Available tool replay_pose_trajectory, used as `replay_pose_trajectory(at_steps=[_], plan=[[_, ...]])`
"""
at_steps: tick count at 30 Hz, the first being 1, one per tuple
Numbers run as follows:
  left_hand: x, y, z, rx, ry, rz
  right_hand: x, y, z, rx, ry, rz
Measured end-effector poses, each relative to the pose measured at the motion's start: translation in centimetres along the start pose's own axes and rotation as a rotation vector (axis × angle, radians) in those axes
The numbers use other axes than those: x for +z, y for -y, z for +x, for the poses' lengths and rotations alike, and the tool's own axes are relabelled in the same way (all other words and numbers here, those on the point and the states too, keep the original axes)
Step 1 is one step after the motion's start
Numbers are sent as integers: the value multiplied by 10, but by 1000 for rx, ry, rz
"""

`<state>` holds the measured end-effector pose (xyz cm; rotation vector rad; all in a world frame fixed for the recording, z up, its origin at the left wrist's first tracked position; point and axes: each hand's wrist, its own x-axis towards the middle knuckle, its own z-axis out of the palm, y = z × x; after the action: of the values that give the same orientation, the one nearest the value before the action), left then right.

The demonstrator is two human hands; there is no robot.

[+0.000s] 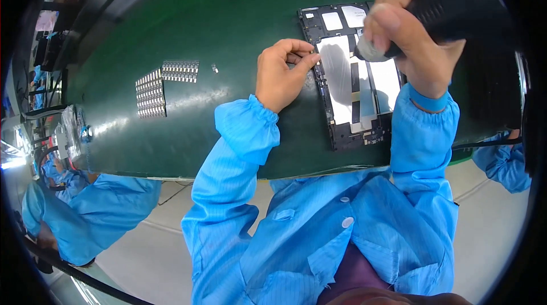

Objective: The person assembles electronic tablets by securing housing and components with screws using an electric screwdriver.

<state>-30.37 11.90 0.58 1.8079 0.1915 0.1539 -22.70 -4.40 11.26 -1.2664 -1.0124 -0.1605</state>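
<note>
A black tablet-like device frame point(348, 128) with shiny silver plates inside lies on the green belt point(228, 14). My left hand point(280, 74) rests at the frame's left edge, fingertips pinched on a small part against it. My right hand point(411, 43) grips a black power screwdriver point(461, 3), held above the frame with its grey tip point(369, 51) pointing down at the upper middle of the plates. Both arms wear blue sleeves.
Two sheets of small silver metal parts point(151, 94) point(180, 71) lie on the belt to the left, with one loose piece point(215, 68) beside them. A co-worker in blue point(85, 208) is at the left, another blue sleeve point(504, 162) at the right.
</note>
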Motion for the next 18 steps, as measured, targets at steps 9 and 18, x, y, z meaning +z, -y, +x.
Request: replay_pose_trajectory(at_steps=[9,18], plan=[[5,-6,-27,552,-163,595,46,-80,27,-477,162,513],[0,-4,-31,537,-129,777,57,-36,13,497,-126,251]])
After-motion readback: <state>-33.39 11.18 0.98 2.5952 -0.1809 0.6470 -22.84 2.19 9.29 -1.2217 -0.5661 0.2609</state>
